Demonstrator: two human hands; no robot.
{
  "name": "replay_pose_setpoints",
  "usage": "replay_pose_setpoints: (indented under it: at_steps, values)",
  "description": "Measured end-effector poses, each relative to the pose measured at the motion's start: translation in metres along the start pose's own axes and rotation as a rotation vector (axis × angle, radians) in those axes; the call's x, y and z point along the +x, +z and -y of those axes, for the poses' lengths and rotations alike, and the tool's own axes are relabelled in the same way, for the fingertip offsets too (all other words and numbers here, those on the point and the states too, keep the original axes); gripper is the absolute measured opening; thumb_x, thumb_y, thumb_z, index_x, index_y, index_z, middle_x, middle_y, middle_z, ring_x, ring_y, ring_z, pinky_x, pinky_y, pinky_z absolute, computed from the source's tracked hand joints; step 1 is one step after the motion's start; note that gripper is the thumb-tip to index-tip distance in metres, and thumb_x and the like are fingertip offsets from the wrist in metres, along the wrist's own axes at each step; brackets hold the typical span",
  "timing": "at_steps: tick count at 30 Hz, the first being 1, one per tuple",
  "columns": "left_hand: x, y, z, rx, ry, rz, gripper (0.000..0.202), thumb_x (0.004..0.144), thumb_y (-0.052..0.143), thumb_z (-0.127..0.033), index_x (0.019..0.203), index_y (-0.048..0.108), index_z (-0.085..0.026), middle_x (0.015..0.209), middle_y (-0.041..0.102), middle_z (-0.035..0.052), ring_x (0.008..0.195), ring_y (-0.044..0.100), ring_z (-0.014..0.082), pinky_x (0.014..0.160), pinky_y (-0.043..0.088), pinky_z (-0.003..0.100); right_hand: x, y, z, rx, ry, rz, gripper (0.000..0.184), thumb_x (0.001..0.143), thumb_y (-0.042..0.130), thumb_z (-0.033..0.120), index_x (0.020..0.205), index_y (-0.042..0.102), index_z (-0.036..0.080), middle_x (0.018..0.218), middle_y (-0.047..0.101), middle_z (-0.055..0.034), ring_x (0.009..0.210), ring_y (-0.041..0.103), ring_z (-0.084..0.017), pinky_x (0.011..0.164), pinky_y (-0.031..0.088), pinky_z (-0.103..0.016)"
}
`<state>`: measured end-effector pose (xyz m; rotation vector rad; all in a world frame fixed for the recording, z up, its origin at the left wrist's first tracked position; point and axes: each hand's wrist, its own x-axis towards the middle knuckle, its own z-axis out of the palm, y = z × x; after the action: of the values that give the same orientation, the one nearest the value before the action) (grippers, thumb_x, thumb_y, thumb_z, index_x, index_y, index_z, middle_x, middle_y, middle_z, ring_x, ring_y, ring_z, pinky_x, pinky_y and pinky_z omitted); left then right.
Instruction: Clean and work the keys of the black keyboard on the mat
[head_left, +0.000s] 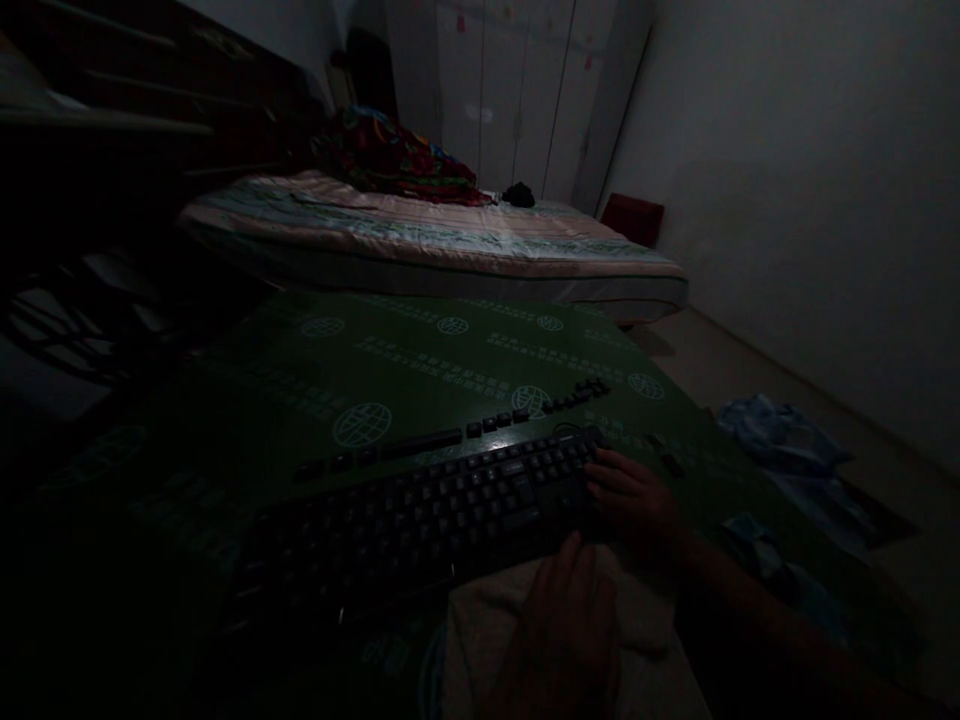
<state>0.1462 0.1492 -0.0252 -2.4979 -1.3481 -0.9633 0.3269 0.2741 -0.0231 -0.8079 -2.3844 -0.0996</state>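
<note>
A black keyboard (420, 520) lies at a slant on the green surface, its near left part lost in shadow. Keys are off it in places, most plainly toward its right end. Beyond its far edge runs a row of loose keycaps (502, 421), among them a long space bar (421, 444). My right hand (634, 495) rests at the keyboard's right end, fingers stretched out over its edge. Close to the near edge, my left hand (566, 630) lies with fingers extended on a pale cloth (476, 640). Darkness hides whether anything small is under the fingertips.
The green printed sheet (420, 350) stretches toward a bed (450, 240) with a dark red patterned blanket (405, 155). Bluish cloth (780, 435) lies to the right. A wardrobe (517, 100) stands behind, and a pale wall (810, 180) rises at right.
</note>
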Motion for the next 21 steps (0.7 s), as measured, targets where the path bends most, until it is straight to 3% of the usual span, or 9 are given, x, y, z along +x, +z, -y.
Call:
replay_pose_setpoints:
  at_steps: [4,7,12,15,21]
  values:
    - [-0.001,0.007,-0.001,-0.001,-0.021,0.008,0.025,0.088,0.047,-0.024,0.107,0.060,-0.016,0.127,0.058,0.0099,0.127,0.044,0.0261,0.098,0.044,0.038,0.000,-0.008,0.011,-0.124,-0.014,0.029,0.020,0.086,0.059,0.024,0.104,0.066,0.018,0.115,0.067,-0.0118,0.121,0.053,-0.029,0.094,0.050,-0.049]
    - [-0.004,0.012,-0.002,0.022,-0.021,-0.089,0.023,0.088,0.045,-0.023,0.103,0.061,-0.015,0.123,0.060,0.0107,0.127,0.044,0.0268,0.096,0.046,0.039,0.000,-0.012,0.016,-0.161,-0.025,0.042,0.021,0.087,0.058,0.024,0.105,0.066,0.018,0.115,0.067,-0.0126,0.121,0.053,-0.029,0.093,0.049,-0.049]
    - [-0.005,0.011,-0.001,-0.007,0.004,0.047,0.029,0.086,0.047,-0.022,0.112,0.059,-0.014,0.128,0.057,0.0125,0.127,0.044,0.0280,0.097,0.046,0.041,0.000,-0.012,0.020,-0.178,-0.058,0.059,0.026,0.087,0.059,0.024,0.111,0.063,0.016,0.117,0.066,-0.0135,0.124,0.050,-0.030,0.095,0.047,-0.049]
    - [-0.007,0.018,0.000,-0.005,0.008,-0.078,0.023,0.086,0.048,-0.024,0.102,0.060,-0.014,0.124,0.058,0.0142,0.126,0.045,0.0291,0.094,0.047,0.043,0.001,-0.011,0.022,-0.215,-0.067,0.095,0.028,0.088,0.056,0.026,0.113,0.063,0.015,0.119,0.064,-0.0143,0.122,0.052,-0.030,0.094,0.047,-0.048]
    - [-0.011,0.028,0.000,-0.027,-0.013,-0.062,0.030,0.085,0.048,-0.027,0.111,0.058,-0.014,0.130,0.055,0.0129,0.128,0.042,0.0294,0.095,0.046,0.043,0.003,-0.014,0.023,-0.194,-0.014,0.085,0.024,0.085,0.060,0.025,0.108,0.064,0.016,0.120,0.065,-0.0122,0.121,0.052,-0.031,0.091,0.050,-0.047]
